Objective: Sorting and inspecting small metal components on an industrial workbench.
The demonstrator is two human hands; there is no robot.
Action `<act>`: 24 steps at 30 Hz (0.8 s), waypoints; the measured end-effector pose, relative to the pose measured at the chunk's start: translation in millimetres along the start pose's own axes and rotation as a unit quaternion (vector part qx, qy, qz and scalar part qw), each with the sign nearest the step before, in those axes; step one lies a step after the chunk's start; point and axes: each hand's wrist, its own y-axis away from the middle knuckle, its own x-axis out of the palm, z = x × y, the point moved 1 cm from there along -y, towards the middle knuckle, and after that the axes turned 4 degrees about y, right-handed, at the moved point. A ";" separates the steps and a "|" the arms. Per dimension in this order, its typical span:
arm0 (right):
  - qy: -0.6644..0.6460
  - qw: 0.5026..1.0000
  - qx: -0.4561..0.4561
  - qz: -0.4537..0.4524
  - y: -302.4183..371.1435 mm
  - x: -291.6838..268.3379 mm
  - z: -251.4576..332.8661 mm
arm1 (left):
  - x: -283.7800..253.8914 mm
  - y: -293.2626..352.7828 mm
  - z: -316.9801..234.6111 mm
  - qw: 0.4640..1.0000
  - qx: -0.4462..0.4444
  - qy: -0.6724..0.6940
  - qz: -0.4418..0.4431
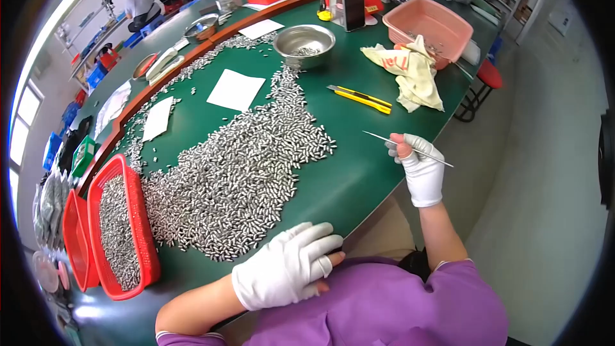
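Note:
My left hand (288, 266), in a white glove with some fingertips bare, lies at the near table edge with its fingers stretched out and nothing visible in it. Just beyond it spreads a large heap of small silver metal pieces (224, 179), each short and rounded. Off the table's right edge, my right hand (423, 163) is raised, gloved likewise with bare thumb and fingertip. It pinches a slim pointed metal tool (434, 157), whose tip points left toward the table; whether it has one or two prongs is too fine to tell.
A red basket (154, 256) of the same pieces stands at left. Beyond the heap are a steel bowl (304, 45), white paper (236, 90), a yellow utility knife (362, 99), a cloth (416, 77), a pink basin (429, 22) and an upright phone (352, 3). A wooden rail (211, 41) borders the far side.

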 end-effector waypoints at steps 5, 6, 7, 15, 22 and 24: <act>0.100 0.988 -0.118 0.004 -0.4 -10.0 -7.3 | 15.1 -9.1 0.6 0.999 0.004 -0.049 0.004; 0.116 0.985 -0.131 0.008 -0.7 -9.9 -6.4 | 19.0 -9.9 3.9 0.998 0.015 -0.057 -0.027; 0.118 0.985 -0.129 0.007 -0.1 -9.6 -5.0 | 19.4 -9.8 5.5 0.998 0.016 -0.054 -0.025; 0.234 0.946 -0.225 0.010 -1.3 -7.5 -1.9 | 20.0 -11.5 8.5 0.996 0.028 -0.041 -0.068; 0.288 0.934 -0.208 0.020 -1.8 -7.8 2.7 | 19.1 -11.5 7.2 0.997 0.009 -0.057 -0.054; 0.312 0.927 -0.207 0.032 -1.0 -6.8 8.4 | 19.1 -12.1 7.1 0.997 0.008 -0.056 -0.057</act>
